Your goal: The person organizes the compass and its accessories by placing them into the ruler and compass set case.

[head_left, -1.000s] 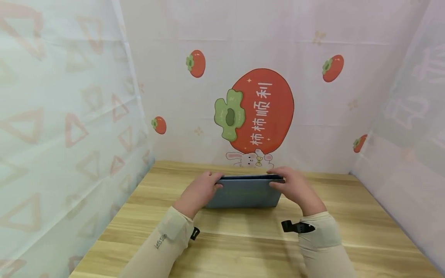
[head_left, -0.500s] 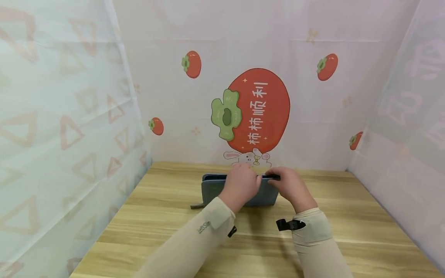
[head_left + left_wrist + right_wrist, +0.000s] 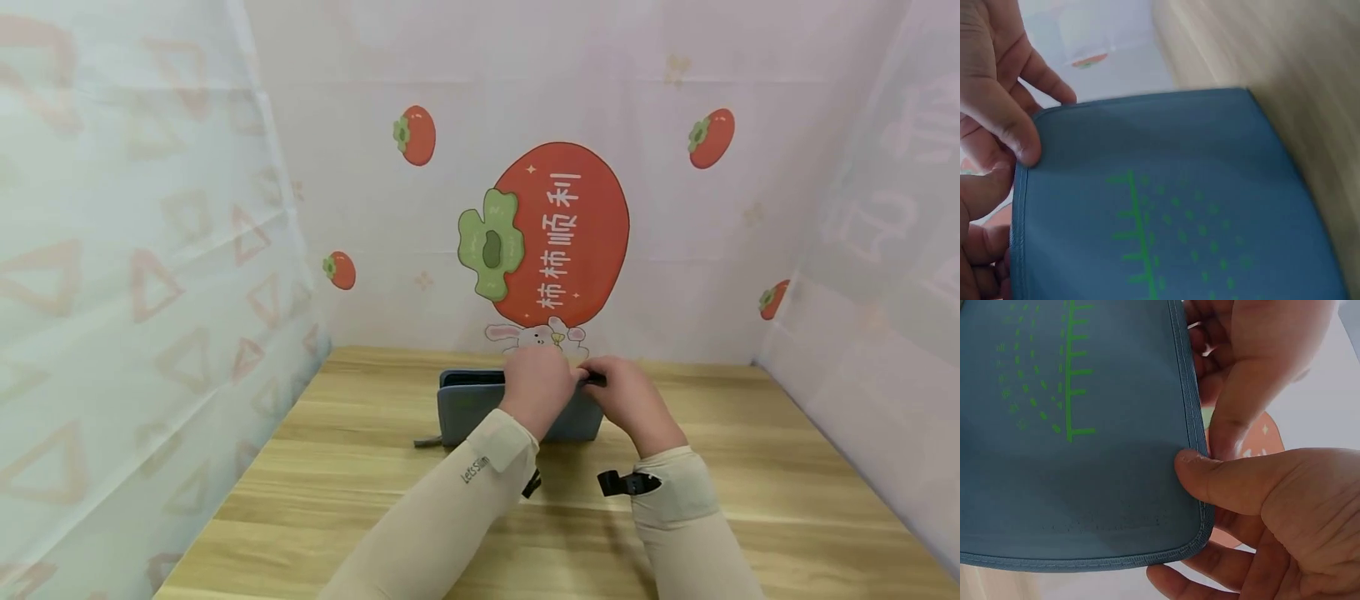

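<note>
A blue-grey zip case stands upright on its long edge on the table, its dark top opening facing up. Green printed marks cover one side of the case. My right hand pinches the right end of the top edge, thumb on the near face and fingers behind. Beside it, my left hand reaches across the front with curled fingers at the same edge, close to the right fingertips. What lies between the left fingertips is hidden. A small grey tab sticks out at the lower left end.
The wood-grain table runs back to a white cloth wall printed with persimmons. Patterned cloth walls stand at the left and right sides. Each wrist carries a black strap, such as the right one.
My left hand has moved from the case's left end across to its right part, uncovering the left end and the grey tab. The right hand stays at the right corner.
</note>
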A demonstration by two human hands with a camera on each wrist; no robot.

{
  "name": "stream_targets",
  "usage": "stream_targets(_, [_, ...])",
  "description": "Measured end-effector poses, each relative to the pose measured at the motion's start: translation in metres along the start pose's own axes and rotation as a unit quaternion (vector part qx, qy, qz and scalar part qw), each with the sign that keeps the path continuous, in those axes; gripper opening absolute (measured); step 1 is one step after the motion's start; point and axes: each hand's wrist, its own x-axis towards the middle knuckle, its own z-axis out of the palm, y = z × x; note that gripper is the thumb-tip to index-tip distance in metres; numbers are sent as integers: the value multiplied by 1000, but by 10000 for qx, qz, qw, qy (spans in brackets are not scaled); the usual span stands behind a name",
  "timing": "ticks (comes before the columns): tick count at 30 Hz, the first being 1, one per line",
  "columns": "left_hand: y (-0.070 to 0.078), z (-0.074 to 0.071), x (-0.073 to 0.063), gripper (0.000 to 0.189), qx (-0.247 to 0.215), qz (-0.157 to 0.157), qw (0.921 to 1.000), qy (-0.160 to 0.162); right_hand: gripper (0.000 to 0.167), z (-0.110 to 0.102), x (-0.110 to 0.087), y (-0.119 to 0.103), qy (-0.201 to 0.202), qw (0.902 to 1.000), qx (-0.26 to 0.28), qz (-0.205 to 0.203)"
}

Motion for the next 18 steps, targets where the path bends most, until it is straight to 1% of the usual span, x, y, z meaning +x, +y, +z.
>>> stream_targets(2, [2,2,2,61,-316,-115,9994,-95,12,1,-1,1,31,10000,-31,-16])
stream_targets(4, [3,4,3,58,-607,-228,9978,-109,13,2,-1,2,73,10000,-58,-16])
stream_targets(7, [4,6,6,55,-865,-348,9956,-111,13,3,-1,2,112,9999,-92,-37])
stream_targets(12, [5,7,8,44,-1026,-315,9941,-147,18,3,-2,0,142,9998,-163,-19])
stream_targets(16, [1,6,7,31,-1438,-340,9890,-50,21,3,-1,-1,95,9998,-127,79])
stream_targets(18, [-3,4,6,31,-1705,-355,9847,-40,22,4,-1,-1,65,9999,-94,124])
